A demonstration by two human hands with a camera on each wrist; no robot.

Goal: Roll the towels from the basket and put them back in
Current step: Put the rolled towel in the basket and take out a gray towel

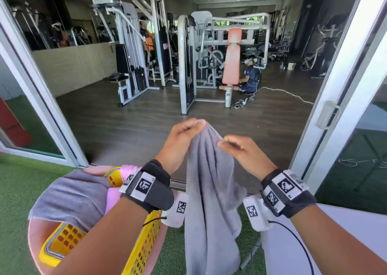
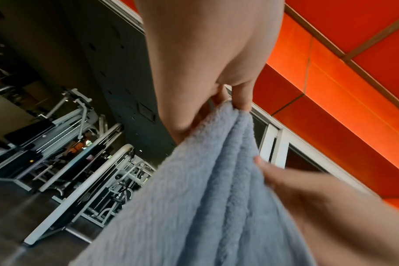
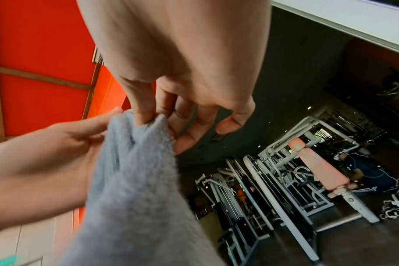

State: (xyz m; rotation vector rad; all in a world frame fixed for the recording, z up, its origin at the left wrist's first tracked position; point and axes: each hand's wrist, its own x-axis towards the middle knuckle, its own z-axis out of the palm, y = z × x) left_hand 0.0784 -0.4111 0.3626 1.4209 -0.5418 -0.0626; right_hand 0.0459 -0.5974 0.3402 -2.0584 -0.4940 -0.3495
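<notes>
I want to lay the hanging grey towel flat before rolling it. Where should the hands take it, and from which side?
Probably at its top edge. The grey towel hangs bunched from the left hand, which pinches one top corner; the right hand pinches the edge just below. Sliding the right hand outward, to the right, along that hem to the far corner should spread it.

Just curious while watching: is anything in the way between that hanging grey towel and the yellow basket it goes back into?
Yes: another grey towel and a pink one drape over the yellow basket, covering part of its opening.
</notes>
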